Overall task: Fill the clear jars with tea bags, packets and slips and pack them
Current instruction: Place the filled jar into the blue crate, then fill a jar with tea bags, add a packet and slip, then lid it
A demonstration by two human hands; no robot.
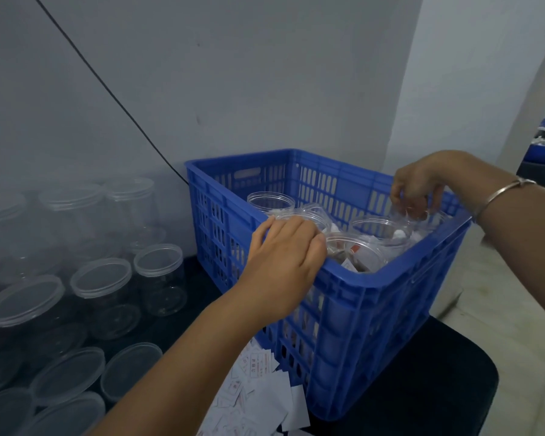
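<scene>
Grey wall stands behind a dark surface, and a black cable slants across the wall. A blue crate with slotted sides stands on the surface.

The open jars inside the crate are clear plastic with wide round mouths and no lids. They stand upright and close together, and through their walls show white packets and pieces with red-brown print. At least five mouths can be counted; others may be hidden under the hands.

To the left of the crate stand the lidded jars, also clear and seemingly unfilled, set close together and in part stacked. There are roughly ten, but blur at the edge prevents a firm count. A loose heap of white slips with red print lies on the surface against the crate's near corner, too many and too overlapped to count.

One left hand lies on the crate's near-left rim. Its fingers are bent over the rim with the thumb on the inner side, gripping the edge; its fingertips are hidden. One right hand, with a metal bangle on the wrist, hangs over the far-right corner. Its fingers are curled downward and pinch the rim of the corner jar.
</scene>
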